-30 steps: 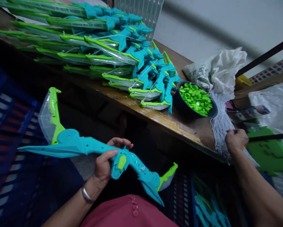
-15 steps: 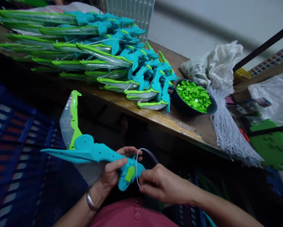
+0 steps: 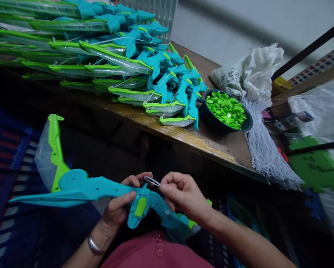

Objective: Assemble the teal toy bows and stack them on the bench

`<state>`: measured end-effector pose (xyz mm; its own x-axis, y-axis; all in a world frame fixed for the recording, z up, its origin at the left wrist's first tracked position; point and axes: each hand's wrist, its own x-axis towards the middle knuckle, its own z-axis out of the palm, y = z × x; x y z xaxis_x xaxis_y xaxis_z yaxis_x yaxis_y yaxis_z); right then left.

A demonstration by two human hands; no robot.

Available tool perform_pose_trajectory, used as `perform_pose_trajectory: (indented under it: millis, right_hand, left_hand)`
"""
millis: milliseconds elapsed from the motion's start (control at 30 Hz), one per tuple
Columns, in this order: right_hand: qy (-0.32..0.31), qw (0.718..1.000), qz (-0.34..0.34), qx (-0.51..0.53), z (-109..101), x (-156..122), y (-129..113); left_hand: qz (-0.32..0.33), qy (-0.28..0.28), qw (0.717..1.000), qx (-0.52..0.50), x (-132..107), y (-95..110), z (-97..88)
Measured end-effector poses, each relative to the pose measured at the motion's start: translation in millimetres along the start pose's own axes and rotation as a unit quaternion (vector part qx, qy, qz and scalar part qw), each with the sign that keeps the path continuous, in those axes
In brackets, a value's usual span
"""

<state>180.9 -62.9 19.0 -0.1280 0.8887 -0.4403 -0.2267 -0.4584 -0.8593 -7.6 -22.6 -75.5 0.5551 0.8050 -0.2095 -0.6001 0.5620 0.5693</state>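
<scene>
A turquoise toy bow (image 3: 105,188) with green limbs lies across my lap, its clear-panelled limb (image 3: 54,149) folded up on the left. My left hand (image 3: 119,204) is closed round the bow near its middle, beside a small green insert (image 3: 140,207). Just above that spot, a thin white cord (image 3: 152,181) forms a narrow loop. My right hand (image 3: 180,193) pinches the cord between thumb and fingers, over the bow's right part. The loop's far end is close to my left fingertips; whether they touch it I cannot tell.
On the wooden table (image 3: 222,149) lies a pile of similar bows (image 3: 116,59). A dark bowl (image 3: 225,128) of green pieces stands beside a bundle of white cords (image 3: 267,152) and a white sack (image 3: 250,74). Blue crates (image 3: 13,178) stand low at the left.
My right hand has risen, and the wide cord loop is now drawn narrow above the bow. The bow has shifted left, showing its right part. My left hand still holds it.
</scene>
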Motion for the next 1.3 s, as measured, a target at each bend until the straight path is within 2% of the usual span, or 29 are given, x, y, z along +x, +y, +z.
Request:
perform_pose_trajectory:
  millis: [200,267,333,400,433,500,567,600,633,700,767,867,1033,1167,1300]
  right_hand:
    - [-0.123,0.991,0.026,-0.044,27,-6,23]
    - [-0.166,0.979,-0.031,-0.116,31,-9,27]
    - [-0.182,0.954,-0.119,-0.208,26,-14,28]
    - [-0.128,0.935,-0.163,-0.287,9,-18,28]
    - [-0.067,0.928,-0.158,-0.331,-3,-20,29]
    - [0.096,0.89,-0.112,-0.432,-37,-19,32]
    - [0.232,0.833,-0.052,-0.5,-75,-13,37]
    - [0.268,0.814,-0.026,-0.515,-94,-9,40]
    - [0.284,0.807,-0.003,-0.518,-110,-4,44]
    - [0.277,0.816,0.037,-0.505,-134,6,52]
    - [0.249,0.84,0.064,-0.477,-145,15,60]
    - [0.219,0.884,0.078,-0.405,-147,25,72]
    - [0.26,0.926,0.05,-0.27,-146,27,76]
    - [0.266,0.94,0.029,-0.211,-144,24,77]
    - [0.314,0.928,0.005,-0.202,-138,20,83]
  left_hand:
    - [0.031,-0.051,0.998,0.026,0,4,8.8]
    - [0.06,-0.062,0.996,0.022,2,8,12.7]
    - [0.08,-0.063,0.994,0.029,2,13,13.7]
    - [0.098,-0.054,0.993,0.042,1,19,11.4]
    - [0.103,-0.045,0.993,0.048,0,21,9.5]
    - [0.101,-0.029,0.993,0.056,-3,26,5.7]
    - [0.094,-0.019,0.994,0.06,-6,29,3.2]
    - [0.09,-0.015,0.994,0.062,-7,29,2.6]
    - [0.087,-0.012,0.994,0.062,-7,30,2.5]
    - [0.082,0.0,0.995,0.063,-8,30,3.4]
    - [0.077,0.011,0.995,0.066,-9,31,5.5]
    - [0.071,0.023,0.994,0.076,-9,34,10.5]
    - [0.087,0.057,0.992,0.075,-7,38,16.8]
    - [0.089,0.063,0.991,0.08,-5,38,11.6]
    - [0.086,0.06,0.991,0.079,-6,37,3.6]
